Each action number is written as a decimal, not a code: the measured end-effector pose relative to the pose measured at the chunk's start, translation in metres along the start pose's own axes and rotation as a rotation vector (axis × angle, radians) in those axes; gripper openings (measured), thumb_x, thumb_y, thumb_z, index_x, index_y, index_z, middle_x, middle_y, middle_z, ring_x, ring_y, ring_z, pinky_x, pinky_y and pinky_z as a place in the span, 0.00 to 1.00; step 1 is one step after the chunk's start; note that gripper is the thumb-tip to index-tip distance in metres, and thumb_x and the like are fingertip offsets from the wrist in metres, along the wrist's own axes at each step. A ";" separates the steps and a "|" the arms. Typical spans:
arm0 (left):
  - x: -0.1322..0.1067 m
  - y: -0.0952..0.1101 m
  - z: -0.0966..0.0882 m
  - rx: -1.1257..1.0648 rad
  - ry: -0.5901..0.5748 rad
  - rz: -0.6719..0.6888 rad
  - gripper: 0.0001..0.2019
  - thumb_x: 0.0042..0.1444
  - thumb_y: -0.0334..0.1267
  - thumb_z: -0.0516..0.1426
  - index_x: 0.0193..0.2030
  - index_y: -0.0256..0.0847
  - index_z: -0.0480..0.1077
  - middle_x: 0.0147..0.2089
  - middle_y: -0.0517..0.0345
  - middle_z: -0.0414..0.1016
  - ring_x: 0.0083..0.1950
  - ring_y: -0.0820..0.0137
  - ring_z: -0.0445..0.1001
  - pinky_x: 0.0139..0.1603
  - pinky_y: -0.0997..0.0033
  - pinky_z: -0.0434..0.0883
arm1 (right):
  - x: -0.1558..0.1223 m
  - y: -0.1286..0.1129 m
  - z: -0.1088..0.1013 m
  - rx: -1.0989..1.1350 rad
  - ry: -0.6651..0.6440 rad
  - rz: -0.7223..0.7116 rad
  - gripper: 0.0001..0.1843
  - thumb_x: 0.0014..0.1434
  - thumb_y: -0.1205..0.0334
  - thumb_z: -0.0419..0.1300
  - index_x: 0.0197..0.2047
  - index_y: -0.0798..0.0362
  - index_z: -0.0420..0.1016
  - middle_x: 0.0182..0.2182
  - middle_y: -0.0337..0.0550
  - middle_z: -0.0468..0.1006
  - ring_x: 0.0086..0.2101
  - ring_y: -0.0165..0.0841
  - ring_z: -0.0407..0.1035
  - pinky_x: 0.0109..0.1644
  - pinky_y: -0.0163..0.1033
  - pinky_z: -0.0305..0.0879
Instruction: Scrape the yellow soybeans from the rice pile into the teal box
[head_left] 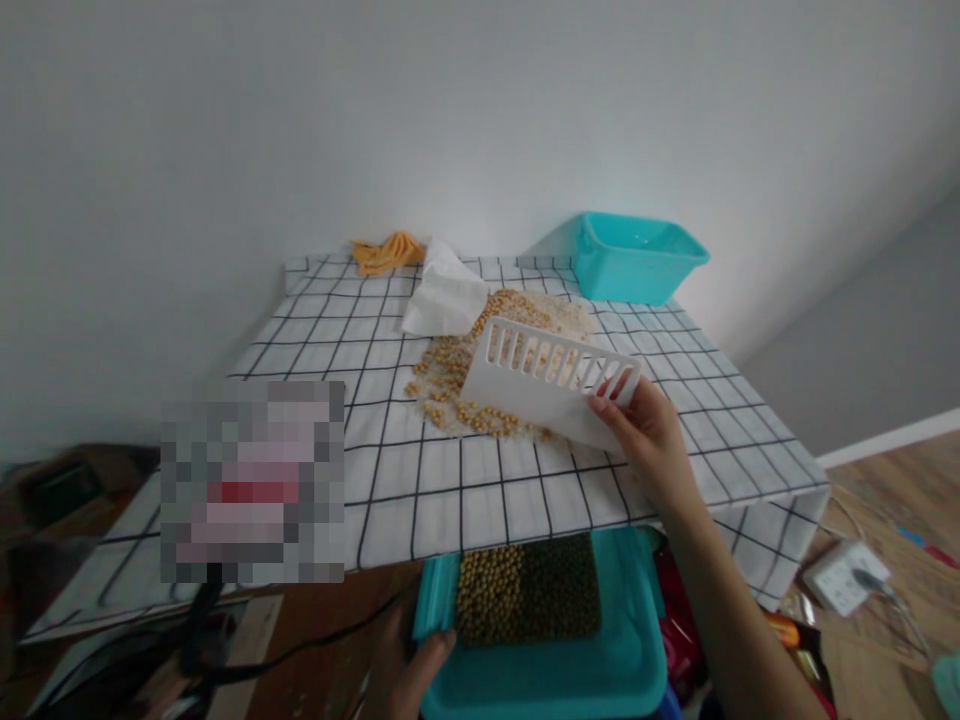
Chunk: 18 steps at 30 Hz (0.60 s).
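My right hand (645, 425) pinches the right end of a white slotted plastic panel (536, 395), thumb in front and fingers through or behind the slots. The panel stands tilted on its long edge among yellow beans, which look like soybeans (446, 365), with paler small grains (570, 315) behind it. Below the table edge, my left hand (420, 665) grips the left rim of a teal plastic bin (547, 685), its thumb over the edge. Yellow beans (491, 595) lie in the bin, partly in shadow.
A checked cloth (390, 500) covers the table. Toward the wall are an orange cloth (386, 252), a white tissue (446, 290) and another teal bin (637, 260). A pixelated patch hides something at left. On the floor at right lies a power strip (844, 578).
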<state>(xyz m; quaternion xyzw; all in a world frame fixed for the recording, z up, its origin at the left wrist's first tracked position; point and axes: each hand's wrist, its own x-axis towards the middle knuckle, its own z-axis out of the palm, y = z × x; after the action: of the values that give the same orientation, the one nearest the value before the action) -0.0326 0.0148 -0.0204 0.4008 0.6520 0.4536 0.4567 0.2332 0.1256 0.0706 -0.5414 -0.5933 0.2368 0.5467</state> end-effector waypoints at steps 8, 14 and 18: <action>0.003 -0.003 -0.004 -0.015 -0.020 -0.078 0.20 0.38 0.49 0.62 0.37 0.41 0.79 0.23 0.56 0.79 0.28 0.56 0.78 0.28 0.63 0.76 | -0.004 -0.004 0.001 0.069 -0.034 -0.005 0.06 0.58 0.56 0.61 0.37 0.49 0.72 0.31 0.38 0.75 0.32 0.32 0.67 0.36 0.39 0.62; 0.001 0.001 -0.001 -0.009 -0.027 -0.089 0.17 0.38 0.47 0.61 0.35 0.42 0.79 0.23 0.56 0.79 0.29 0.56 0.78 0.28 0.63 0.76 | -0.005 -0.015 -0.001 0.117 -0.061 0.034 0.06 0.58 0.58 0.61 0.37 0.49 0.73 0.32 0.39 0.75 0.34 0.33 0.67 0.38 0.39 0.63; -0.001 0.003 -0.001 -0.009 0.007 -0.072 0.18 0.40 0.46 0.60 0.37 0.41 0.79 0.25 0.55 0.80 0.30 0.57 0.78 0.29 0.64 0.76 | -0.006 -0.015 -0.001 0.165 -0.084 0.056 0.05 0.57 0.57 0.62 0.36 0.48 0.72 0.31 0.38 0.74 0.32 0.32 0.66 0.36 0.38 0.62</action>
<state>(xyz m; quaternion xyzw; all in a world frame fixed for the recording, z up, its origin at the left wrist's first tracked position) -0.0327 0.0142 -0.0176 0.3733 0.6654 0.4411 0.4725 0.2269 0.1152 0.0812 -0.5004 -0.5786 0.3228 0.5573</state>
